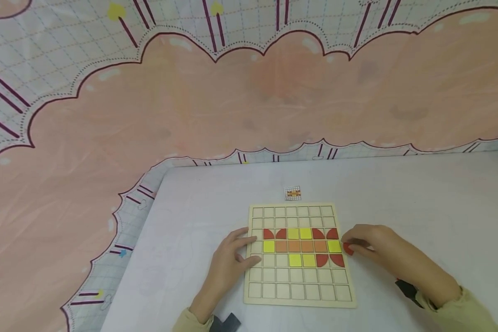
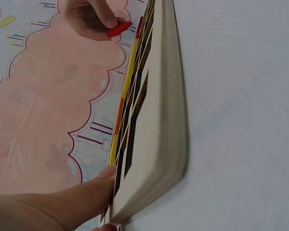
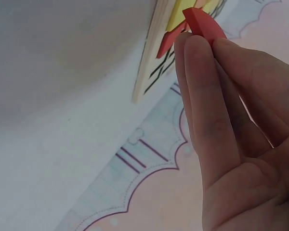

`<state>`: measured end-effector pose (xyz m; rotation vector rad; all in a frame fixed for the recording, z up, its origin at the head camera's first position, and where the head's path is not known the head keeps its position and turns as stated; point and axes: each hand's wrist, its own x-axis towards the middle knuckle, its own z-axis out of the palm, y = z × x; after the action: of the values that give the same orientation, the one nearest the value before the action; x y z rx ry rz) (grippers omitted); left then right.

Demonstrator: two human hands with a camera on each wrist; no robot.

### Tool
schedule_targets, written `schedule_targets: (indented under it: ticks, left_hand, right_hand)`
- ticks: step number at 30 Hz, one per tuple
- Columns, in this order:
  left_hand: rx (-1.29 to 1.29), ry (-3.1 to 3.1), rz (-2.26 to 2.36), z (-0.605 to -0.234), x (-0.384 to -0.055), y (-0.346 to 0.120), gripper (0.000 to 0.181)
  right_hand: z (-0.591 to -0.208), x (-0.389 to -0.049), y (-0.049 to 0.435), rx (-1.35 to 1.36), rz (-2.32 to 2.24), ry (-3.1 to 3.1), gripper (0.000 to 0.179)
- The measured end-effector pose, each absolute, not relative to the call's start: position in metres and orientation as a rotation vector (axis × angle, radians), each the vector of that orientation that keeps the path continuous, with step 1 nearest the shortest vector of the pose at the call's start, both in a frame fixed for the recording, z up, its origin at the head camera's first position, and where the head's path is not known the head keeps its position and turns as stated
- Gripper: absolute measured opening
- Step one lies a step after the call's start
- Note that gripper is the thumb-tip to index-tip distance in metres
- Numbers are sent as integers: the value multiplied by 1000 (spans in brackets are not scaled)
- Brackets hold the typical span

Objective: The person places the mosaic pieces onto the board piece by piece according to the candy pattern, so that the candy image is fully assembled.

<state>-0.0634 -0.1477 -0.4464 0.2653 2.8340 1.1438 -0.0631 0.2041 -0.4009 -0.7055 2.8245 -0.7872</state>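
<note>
A pale wooden grid board (image 1: 282,276) lies on the white table, with red quarter-circle, yellow square and orange square pieces set in its middle rows. My left hand (image 1: 230,258) rests at the board's left edge, its fingertips and thumb touching the rim. In the left wrist view, the left thumb (image 2: 86,197) lies against the board's face. Just off the right edge, my right hand (image 1: 369,240) pinches a red quarter-circle piece (image 1: 348,249) between thumb and fingers. The right wrist view shows this red piece held up at the fingertips, close to the board.
A small printed pattern card (image 1: 292,193) lies beyond the board's far edge. The white table (image 1: 207,198) extends around the board, and a pink and white cloud-patterned cloth (image 1: 249,101) hangs behind and to the left. Dark wrist straps (image 1: 226,323) show at the sleeves.
</note>
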Motion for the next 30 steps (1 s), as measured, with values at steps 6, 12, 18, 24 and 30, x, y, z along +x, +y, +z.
schedule_targets:
  ticks: [6,12,18,24,30]
  left_hand:
    - [261,2840,1139,-446,-63,-147,48]
    - [253,2836,1131,-445,-63,-147,48]
    - [263,2841,1136,-444,-62,-146,47]
    - [259,2844,1134,-445,-63,-146,47]
    - [265,2844,1138,-445,-62,-146,47]
  right_hand:
    - [-394,-67,190,-704,-825,2773,16]
    - [-390,-69,177,-727,-837,2745,17]
    - [-390,-71,166,-742,-845,2736,13]
    - [-389,-72,152,-774,-811,2753,13]
    - [-388,-74,139,-760,-787,2767,11]
